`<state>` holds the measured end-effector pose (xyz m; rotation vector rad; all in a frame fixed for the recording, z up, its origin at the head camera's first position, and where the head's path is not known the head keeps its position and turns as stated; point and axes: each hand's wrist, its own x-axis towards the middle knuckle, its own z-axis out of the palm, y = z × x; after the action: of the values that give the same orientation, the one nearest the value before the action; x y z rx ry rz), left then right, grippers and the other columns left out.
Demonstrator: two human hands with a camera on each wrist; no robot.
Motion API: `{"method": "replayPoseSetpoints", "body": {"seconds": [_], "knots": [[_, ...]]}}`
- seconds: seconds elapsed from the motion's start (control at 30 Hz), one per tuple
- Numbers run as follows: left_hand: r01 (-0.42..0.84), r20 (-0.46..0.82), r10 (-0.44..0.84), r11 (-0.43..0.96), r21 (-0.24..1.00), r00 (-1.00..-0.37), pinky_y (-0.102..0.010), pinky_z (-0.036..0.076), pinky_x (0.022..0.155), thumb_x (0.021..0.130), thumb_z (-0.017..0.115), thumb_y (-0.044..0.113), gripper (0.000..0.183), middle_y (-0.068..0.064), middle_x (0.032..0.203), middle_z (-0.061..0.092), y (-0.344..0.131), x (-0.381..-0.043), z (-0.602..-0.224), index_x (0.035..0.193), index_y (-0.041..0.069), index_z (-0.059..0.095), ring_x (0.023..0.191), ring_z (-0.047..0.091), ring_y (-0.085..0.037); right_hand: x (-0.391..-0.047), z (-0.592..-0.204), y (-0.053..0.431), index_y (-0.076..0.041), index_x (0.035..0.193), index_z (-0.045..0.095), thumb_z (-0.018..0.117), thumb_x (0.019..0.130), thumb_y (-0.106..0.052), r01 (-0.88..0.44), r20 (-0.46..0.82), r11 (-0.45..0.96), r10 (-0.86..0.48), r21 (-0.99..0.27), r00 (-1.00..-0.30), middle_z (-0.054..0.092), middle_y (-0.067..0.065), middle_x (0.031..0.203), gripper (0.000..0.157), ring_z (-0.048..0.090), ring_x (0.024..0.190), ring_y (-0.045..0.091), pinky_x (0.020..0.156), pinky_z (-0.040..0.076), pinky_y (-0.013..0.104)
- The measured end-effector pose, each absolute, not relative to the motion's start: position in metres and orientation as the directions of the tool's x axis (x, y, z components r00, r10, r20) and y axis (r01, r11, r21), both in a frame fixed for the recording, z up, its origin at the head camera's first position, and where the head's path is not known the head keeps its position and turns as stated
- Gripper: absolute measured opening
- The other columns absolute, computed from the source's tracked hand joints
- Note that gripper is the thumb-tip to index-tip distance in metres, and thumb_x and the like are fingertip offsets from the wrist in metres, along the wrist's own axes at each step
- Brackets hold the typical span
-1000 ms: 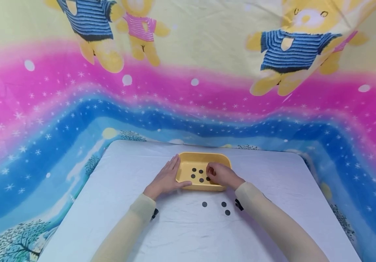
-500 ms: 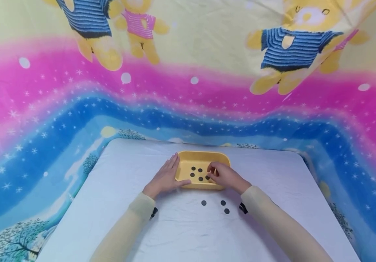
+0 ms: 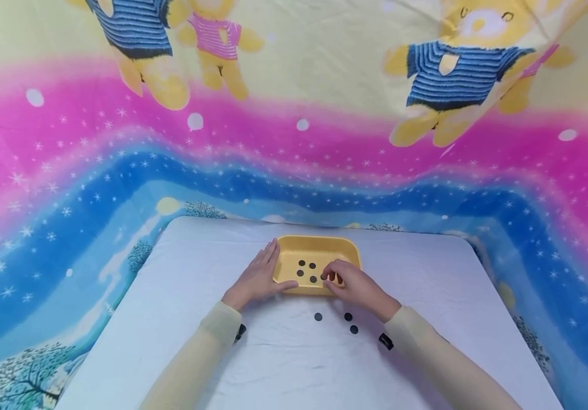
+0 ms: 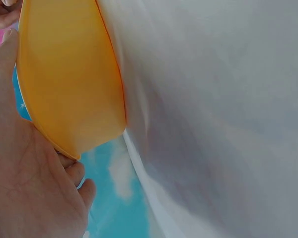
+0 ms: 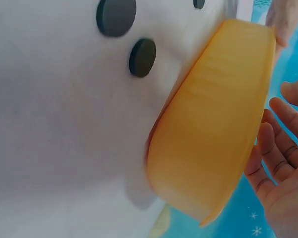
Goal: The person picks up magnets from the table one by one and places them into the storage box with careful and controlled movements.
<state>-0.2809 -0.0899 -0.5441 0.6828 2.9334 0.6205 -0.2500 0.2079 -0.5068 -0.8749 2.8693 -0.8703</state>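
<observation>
A yellow plastic box [image 3: 314, 244] with rounded corners stands on the white table, with several small dark round discs [image 3: 301, 263] lying on its floor. My left hand [image 3: 258, 279] grips the box's left end, the fingers along the outer wall and the thumb over the near rim. Over the right part of the box hovers my right hand [image 3: 357, 285], its fingers loosely bent and apart with nothing seen between them. One disc inside lies close by its fingertips. In the right wrist view the fingers of this hand [image 5: 283, 153] appear beyond the box rim.
Three more dark discs lie on the white table [image 3: 283, 364] in front of the box: one disc [image 3: 318, 316] at left, another disc [image 3: 348, 316] and a third disc [image 3: 353, 329] further right. A printed cloth [image 3: 294, 188] hangs behind the table and along its sides.
My right hand has drawn back a little toward the near rim and right, and its fingers have loosened. The left hand and the box keep their place; the view has shifted slightly.
</observation>
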Motion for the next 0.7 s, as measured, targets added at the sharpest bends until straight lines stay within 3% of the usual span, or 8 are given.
{"method": "replayPoseSetpoints", "body": {"seconds": [0.37,0.7], "knots": [[0.422,0.033,0.445,0.818,0.391,-0.895,-0.043,0.007,0.134,0.091,0.054,0.087,0.128,-0.014,0.180,-0.004,-0.090,-0.281,-0.543,0.171,0.001,0.003,0.167,0.002,-0.029,-0.229,-0.510,0.214,-0.013,0.109,0.075,0.078,0.100,-0.014,-0.627,0.237,0.618,-0.596,-0.475,-0.767,0.062,-0.012,0.095,0.010,0.057,0.085,0.007,0.074,0.056,0.026],[0.409,0.012,0.441,0.821,0.397,-0.897,-0.041,0.006,0.134,0.092,0.055,0.086,0.127,-0.013,0.181,-0.006,-0.089,-0.280,-0.542,0.171,0.002,0.001,0.167,0.000,-0.027,-0.215,-0.515,0.215,-0.015,0.112,0.075,0.080,0.099,-0.019,-0.645,0.163,0.621,-0.652,-0.445,-0.740,0.064,-0.017,0.095,0.015,0.057,0.083,0.003,0.074,0.055,0.024]]}}
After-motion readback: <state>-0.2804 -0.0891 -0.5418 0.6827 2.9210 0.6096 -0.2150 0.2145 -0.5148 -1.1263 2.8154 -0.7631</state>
